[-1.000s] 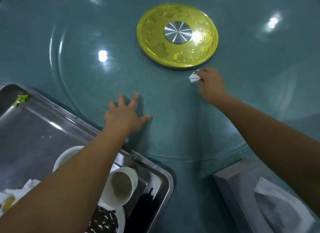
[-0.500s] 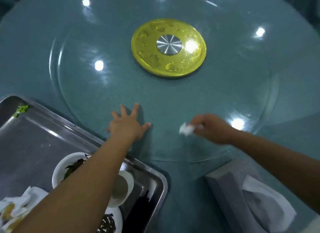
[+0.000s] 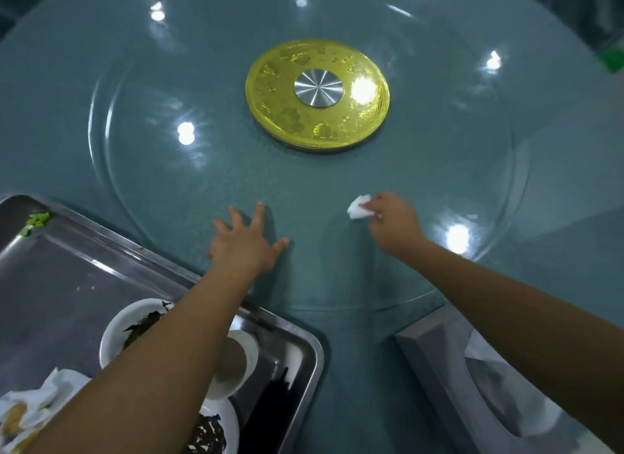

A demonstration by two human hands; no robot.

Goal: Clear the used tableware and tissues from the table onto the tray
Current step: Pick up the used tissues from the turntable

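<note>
right hand fingertips pinch the tissue, seemingly over the glass; left hand splayed.

Tray left, tissue box right, turntable beyond both.

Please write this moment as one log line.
left hand: rests on turntable | right hand: pinches tissue | tissue: not yet on tray

Teal table, glass turntable, steel tray, tissue box
</note>
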